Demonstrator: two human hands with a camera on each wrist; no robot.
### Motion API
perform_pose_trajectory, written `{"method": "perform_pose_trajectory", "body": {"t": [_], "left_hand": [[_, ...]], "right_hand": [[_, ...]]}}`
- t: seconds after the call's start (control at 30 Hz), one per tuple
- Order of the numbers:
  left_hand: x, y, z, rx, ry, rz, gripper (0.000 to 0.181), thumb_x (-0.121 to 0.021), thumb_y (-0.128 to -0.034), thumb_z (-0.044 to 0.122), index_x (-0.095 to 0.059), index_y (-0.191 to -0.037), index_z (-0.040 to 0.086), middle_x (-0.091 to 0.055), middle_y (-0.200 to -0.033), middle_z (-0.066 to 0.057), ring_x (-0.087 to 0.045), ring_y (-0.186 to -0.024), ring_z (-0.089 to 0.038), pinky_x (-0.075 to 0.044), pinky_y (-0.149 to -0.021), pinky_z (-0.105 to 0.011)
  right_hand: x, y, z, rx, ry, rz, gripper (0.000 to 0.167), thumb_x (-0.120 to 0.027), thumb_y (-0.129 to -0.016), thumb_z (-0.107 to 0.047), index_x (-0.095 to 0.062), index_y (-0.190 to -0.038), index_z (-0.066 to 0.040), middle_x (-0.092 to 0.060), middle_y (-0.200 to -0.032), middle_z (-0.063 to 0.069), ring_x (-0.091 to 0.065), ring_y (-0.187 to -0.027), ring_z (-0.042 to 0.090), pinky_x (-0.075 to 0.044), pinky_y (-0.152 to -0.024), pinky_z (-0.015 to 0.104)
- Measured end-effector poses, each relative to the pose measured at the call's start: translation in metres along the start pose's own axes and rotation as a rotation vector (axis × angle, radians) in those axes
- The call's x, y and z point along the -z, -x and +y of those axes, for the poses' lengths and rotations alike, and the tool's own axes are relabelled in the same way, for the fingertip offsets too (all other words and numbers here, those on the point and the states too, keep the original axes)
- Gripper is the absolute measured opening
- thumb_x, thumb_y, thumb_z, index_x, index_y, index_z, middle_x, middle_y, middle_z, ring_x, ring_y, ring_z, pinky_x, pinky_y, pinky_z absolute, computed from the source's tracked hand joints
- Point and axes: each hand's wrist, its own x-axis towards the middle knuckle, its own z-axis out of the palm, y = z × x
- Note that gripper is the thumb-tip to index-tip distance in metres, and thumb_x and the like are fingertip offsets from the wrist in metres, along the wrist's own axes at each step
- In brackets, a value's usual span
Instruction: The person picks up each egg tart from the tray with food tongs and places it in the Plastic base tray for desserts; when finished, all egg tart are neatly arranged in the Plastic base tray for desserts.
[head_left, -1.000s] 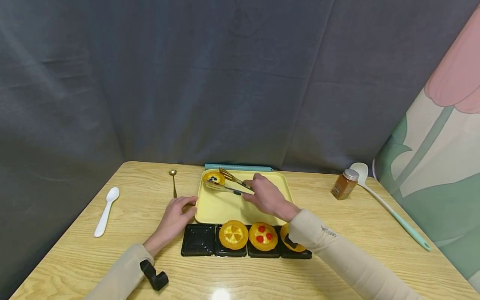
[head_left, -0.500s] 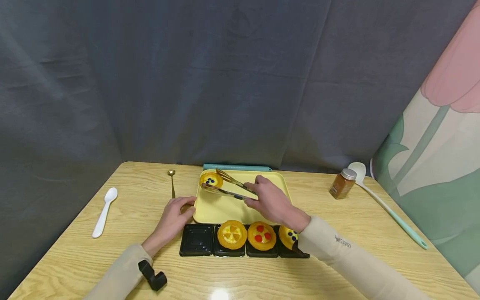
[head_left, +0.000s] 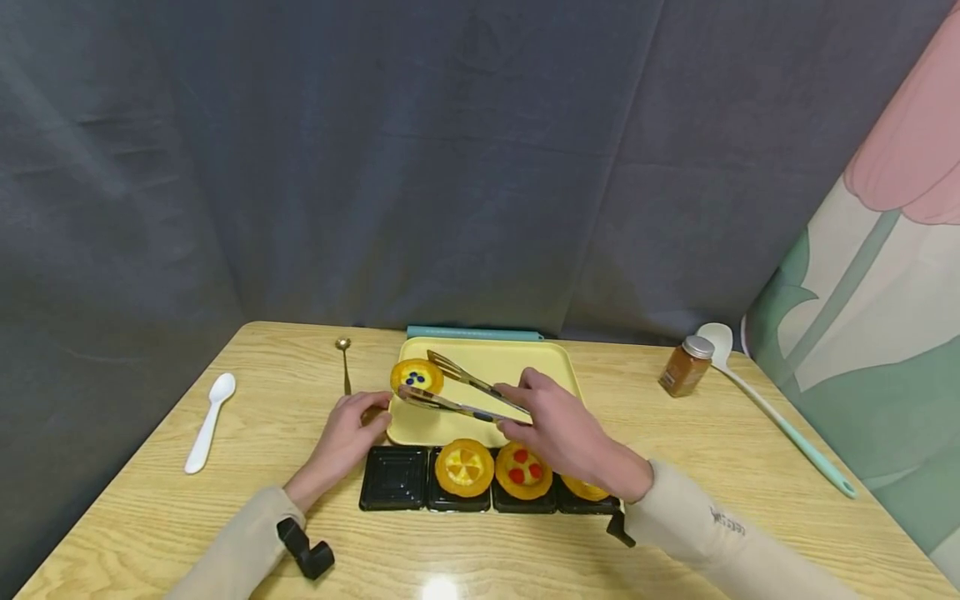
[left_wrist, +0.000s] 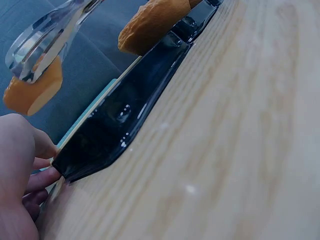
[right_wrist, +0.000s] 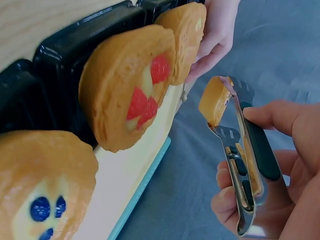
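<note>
My right hand (head_left: 562, 429) holds metal tongs (head_left: 450, 406) with dark grips. Between the tong tips is an egg tart with blueberries (head_left: 417, 379), raised above the left part of a yellow tray (head_left: 480, 427); the right wrist view shows the tart (right_wrist: 214, 102) tilted in them. At the tray's left edge my left hand (head_left: 347, 437) pinches the rim with thumb and curled fingers. A black plastic tray (head_left: 395, 479) lies along the near side. In it sit a tart with orange wedges (head_left: 465, 469), one with red berries (head_left: 524, 472) and a blueberry tart (right_wrist: 45, 185), partly hidden by my right arm.
Left on the wooden table are a white spoon (head_left: 212, 425) and a small gold spoon (head_left: 345, 362). A teal bar (head_left: 475, 333) lies behind the yellow tray. To the right stand a brown jar (head_left: 686, 368) and a long ladle-like utensil with a mint handle (head_left: 810, 447).
The tongs have closed on the blueberry tart and lifted it, bringing it left and nearer. My right hand has moved right and nearer. My left hand stays at the tray edge.
</note>
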Motion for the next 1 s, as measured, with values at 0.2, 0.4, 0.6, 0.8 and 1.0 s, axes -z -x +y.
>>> {"method": "perform_pose_trajectory", "body": {"t": [0.2,0.4,0.6,0.8,1.0], "left_hand": [[0.000,-0.001,0.000,0.001,-0.006,0.002,0.035,-0.065,-0.0944,0.011,-0.067,-0.127,-0.001,-0.067,-0.124,-0.015,-0.053,-0.118,-0.033,-0.040,-0.101,-0.052],[0.000,-0.001,0.001,0.011,-0.007,-0.003,0.035,-0.064,-0.0957,0.013,-0.067,-0.129,0.001,-0.066,-0.127,-0.014,-0.052,-0.119,-0.032,-0.040,-0.101,-0.051],[0.000,-0.002,0.000,-0.007,-0.007,0.002,0.035,-0.065,-0.0955,0.010,-0.067,-0.129,0.000,-0.067,-0.120,-0.013,-0.052,-0.117,-0.034,-0.039,-0.101,-0.053],[0.000,-0.002,0.002,0.002,0.000,-0.005,0.035,-0.065,-0.0958,0.007,-0.066,-0.129,-0.001,-0.068,-0.117,-0.013,-0.053,-0.116,-0.034,-0.039,-0.101,-0.053],[0.000,0.000,0.002,-0.004,0.009,-0.006,0.036,-0.066,-0.0950,0.008,-0.066,-0.130,-0.001,-0.067,-0.118,-0.014,-0.053,-0.115,-0.034,-0.040,-0.100,-0.052]], "right_hand": [[0.002,0.011,-0.005,-0.015,0.004,-0.029,0.047,-0.075,-0.092,-0.020,-0.065,-0.135,-0.005,-0.041,-0.083,-0.003,-0.036,-0.064,0.009,-0.033,-0.052,0.023],[0.003,0.023,-0.007,0.016,-0.028,-0.056,0.047,-0.073,-0.093,-0.019,-0.064,-0.137,-0.006,-0.041,-0.082,-0.001,-0.035,-0.065,0.008,-0.031,-0.053,0.022],[0.004,0.031,-0.011,0.057,-0.054,-0.086,0.046,-0.071,-0.094,-0.019,-0.063,-0.138,-0.007,-0.038,-0.082,-0.004,-0.035,-0.065,0.006,-0.032,-0.053,0.020],[-0.001,0.037,-0.011,0.122,-0.060,-0.095,0.045,-0.073,-0.093,-0.018,-0.065,-0.136,-0.008,-0.038,-0.084,-0.008,-0.037,-0.065,0.002,-0.037,-0.053,0.019],[-0.005,0.040,-0.010,0.157,-0.053,-0.096,0.045,-0.075,-0.089,-0.016,-0.067,-0.133,-0.008,-0.042,-0.086,-0.007,-0.040,-0.065,0.000,-0.040,-0.054,0.017]]}}
